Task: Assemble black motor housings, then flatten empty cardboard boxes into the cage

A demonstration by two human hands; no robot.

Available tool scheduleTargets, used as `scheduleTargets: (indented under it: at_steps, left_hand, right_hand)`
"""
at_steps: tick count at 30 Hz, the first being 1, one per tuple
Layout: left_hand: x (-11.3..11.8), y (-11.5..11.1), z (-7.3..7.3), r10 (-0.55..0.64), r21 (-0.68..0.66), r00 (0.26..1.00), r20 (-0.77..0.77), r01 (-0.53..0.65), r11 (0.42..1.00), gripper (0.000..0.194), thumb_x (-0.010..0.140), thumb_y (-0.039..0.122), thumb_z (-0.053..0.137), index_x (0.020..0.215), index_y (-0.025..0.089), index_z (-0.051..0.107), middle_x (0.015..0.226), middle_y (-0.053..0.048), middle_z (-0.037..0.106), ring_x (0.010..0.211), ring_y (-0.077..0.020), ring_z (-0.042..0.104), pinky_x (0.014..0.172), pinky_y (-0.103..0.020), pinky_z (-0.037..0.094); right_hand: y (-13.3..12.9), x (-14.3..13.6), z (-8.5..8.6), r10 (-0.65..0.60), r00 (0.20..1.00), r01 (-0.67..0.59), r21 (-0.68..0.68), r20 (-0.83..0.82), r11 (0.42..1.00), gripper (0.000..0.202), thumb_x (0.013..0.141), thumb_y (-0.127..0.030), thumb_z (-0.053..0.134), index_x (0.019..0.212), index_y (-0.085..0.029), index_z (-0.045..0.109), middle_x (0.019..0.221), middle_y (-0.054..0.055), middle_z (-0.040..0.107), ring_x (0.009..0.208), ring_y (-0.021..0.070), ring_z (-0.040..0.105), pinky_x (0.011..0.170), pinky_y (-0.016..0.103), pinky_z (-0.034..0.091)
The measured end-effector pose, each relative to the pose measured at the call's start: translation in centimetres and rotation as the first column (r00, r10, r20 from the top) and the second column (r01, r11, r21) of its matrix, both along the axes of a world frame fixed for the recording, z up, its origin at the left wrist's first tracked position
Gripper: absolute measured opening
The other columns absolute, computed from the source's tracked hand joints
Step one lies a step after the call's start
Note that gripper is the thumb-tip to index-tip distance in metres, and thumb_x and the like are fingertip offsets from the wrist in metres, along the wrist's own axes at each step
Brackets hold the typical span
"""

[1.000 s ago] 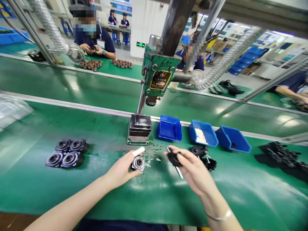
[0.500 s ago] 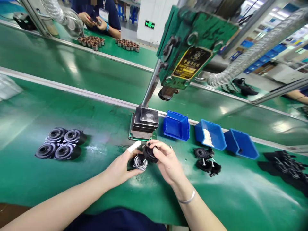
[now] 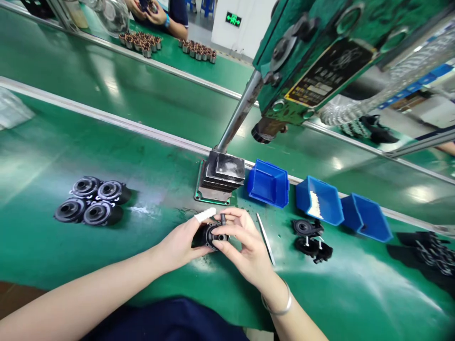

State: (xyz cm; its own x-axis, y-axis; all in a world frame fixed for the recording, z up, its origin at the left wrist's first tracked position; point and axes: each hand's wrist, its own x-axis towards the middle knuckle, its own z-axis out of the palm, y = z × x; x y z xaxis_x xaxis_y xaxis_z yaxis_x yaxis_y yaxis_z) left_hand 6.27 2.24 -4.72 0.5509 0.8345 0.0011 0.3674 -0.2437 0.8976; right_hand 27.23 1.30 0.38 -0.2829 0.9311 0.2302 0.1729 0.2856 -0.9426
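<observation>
Near the front middle of the green table, my left hand (image 3: 183, 239), with white tape on one finger, is wrapped round the side of a round black housing (image 3: 214, 236). My right hand (image 3: 245, 241) grips the black cover on top of that housing; a short spout points up between its fingers. Cover and housing touch. A thin metal rod (image 3: 266, 239) lies on the table just right of my right hand. Behind my hands stands the black metal block (image 3: 223, 173) of the press. Four round black housings (image 3: 85, 201) sit together at the left.
The green press head (image 3: 320, 61) hangs over the back right. Three blue bins (image 3: 268, 183) line the rail, one with white parts. Black parts (image 3: 309, 239) lie right of my hands, more (image 3: 432, 251) at the far right. A person's hands (image 3: 151, 12) show across the rail.
The black cover in my right hand has moved left and down onto the housing in my left hand. The metal rod now shows on the table. The camera view has shifted.
</observation>
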Motion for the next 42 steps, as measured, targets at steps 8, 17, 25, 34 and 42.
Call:
scheduleTargets:
  at_steps: [8,17,25,34,42]
  left_hand:
    - [0.1,0.0,-0.1,0.021,0.184,0.999,-0.03,-0.015,0.983,0.072,0.084,0.022,0.071,0.145,0.023,0.034,0.135,-0.013,0.059,0.121,-0.0253,0.061,0.103,-0.042,0.053]
    - [0.1,0.3,0.3,-0.046,0.28,0.999,0.004,0.043,0.959,0.047,0.088,0.018,0.065,0.131,0.024,0.048,0.126,-0.009,0.06,0.117,-0.0205,0.062,0.1,-0.035,0.054]
    - [0.1,0.6,0.2,-0.045,0.257,0.999,-0.014,0.047,0.965,0.047,0.085,0.016,0.066,0.13,0.023,0.051,0.125,-0.009,0.061,0.116,-0.0205,0.062,0.099,-0.036,0.054]
    - [0.3,2.4,5.7,-0.013,0.446,0.999,0.042,-0.007,0.895,0.047,0.084,0.023,0.073,0.128,0.025,0.055,0.118,-0.006,0.065,0.111,-0.0174,0.063,0.097,-0.029,0.054]
    - [4.0,13.5,11.8,0.055,0.265,0.979,0.194,-0.106,0.958,0.046,0.075,0.029,0.079,0.114,0.019,0.057,0.112,-0.004,0.067,0.106,-0.0199,0.067,0.096,-0.036,0.056]
  right_hand:
    - [-1.4,-1.0,-3.3,-0.12,0.992,0.122,-0.037,0.05,0.992,0.047,0.088,-0.021,0.069,0.128,-0.03,0.049,0.13,0.01,0.048,0.126,0.0241,0.05,0.104,0.045,0.051]
    - [-1.9,-1.7,-4.4,-0.177,0.984,0.176,-0.027,-0.026,0.984,0.042,0.088,-0.018,0.068,0.123,-0.03,0.048,0.126,0.01,0.047,0.123,0.0245,0.051,0.104,0.048,0.05]
    - [-1.8,-1.9,-4.8,-0.158,0.987,0.157,-0.041,-0.036,0.987,0.044,0.088,-0.021,0.068,0.127,-0.029,0.049,0.129,0.011,0.046,0.126,0.0242,0.049,0.106,0.045,0.05]
    - [2.8,4.2,3.2,-0.248,0.961,0.222,0.191,0.122,0.956,0.055,0.089,-0.036,0.07,0.137,-0.026,0.045,0.133,0.012,0.049,0.125,0.0249,0.053,0.11,0.045,0.048]
    - [15.2,8.5,26.4,-0.532,0.843,0.378,0.79,-0.078,0.483,0.077,0.092,-0.039,0.061,0.145,0.003,0.025,0.156,0.024,0.027,0.144,0.0171,0.034,0.107,0.024,0.04]
